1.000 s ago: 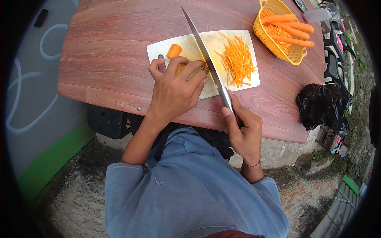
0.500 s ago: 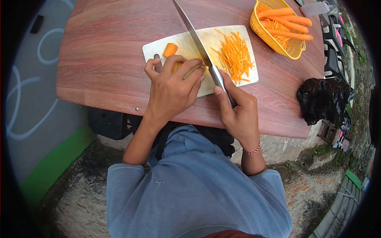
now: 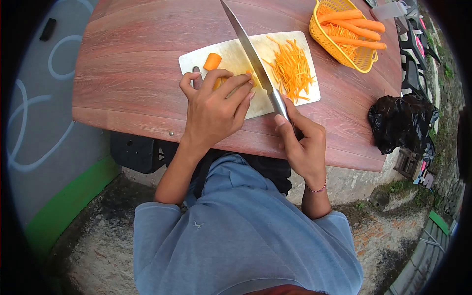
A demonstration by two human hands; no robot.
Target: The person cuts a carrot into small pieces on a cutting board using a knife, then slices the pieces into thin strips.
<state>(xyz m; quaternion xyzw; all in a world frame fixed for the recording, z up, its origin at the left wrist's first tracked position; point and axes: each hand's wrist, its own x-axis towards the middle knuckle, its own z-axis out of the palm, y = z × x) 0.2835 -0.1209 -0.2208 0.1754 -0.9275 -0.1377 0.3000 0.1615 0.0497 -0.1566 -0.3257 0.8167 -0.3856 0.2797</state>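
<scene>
My right hand (image 3: 302,142) is wrapped round the handle of a large knife (image 3: 251,54), its blade slanting up and left across the white cutting board (image 3: 231,55). My left hand (image 3: 216,105) presses curled fingers onto carrot pieces (image 3: 252,77) on the board, mostly hidden beneath them. The knife edge is a little to the right of those fingertips. A short carrot chunk (image 3: 212,61) lies just beyond my left hand. Thin carrot strips (image 3: 292,69) form a pile on the board's right part, past the blade.
A yellow plastic basket (image 3: 339,53) at the table's far right holds whole carrots (image 3: 358,30) and more strips. A black plastic bag (image 3: 400,123) is at the right edge of the wooden table (image 3: 132,73). Near the back right corner lies a clear bottle (image 3: 388,11).
My right hand and the knife have shifted slightly right and toward me, widening the gap to my left fingertips. My left hand keeps its place on the carrot pieces.
</scene>
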